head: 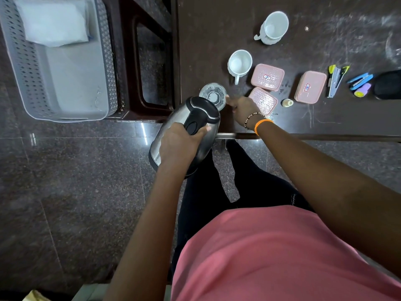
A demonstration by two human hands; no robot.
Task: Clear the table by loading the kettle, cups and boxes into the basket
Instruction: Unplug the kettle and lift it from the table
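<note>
Steel kettle [184, 135], rigid, smooth and judged weighty, is gripped by its black handle in the left hand [180, 144] beyond the table [238, 18] near edge, while the fragile glass [213, 95] is clasped by the right hand [244, 108].

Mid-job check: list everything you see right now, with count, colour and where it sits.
kettle: 1, steel with black lid and handle, held tilted off the table's near-left corner
glass: 1, clear, table near edge, by the kettle
cups: 2, white, left part of the table
boxes: 3, pink, mid table
small bottle: 1, pale, between boxes
staplers: 2, one yellow-grey, one blue, right of boxes
black pouch: 1, right edge
basket: 1, grey, far left, holding white packets
table: 1, dark brown
left hand: gripping the kettle handle
right hand: at the glass
</note>
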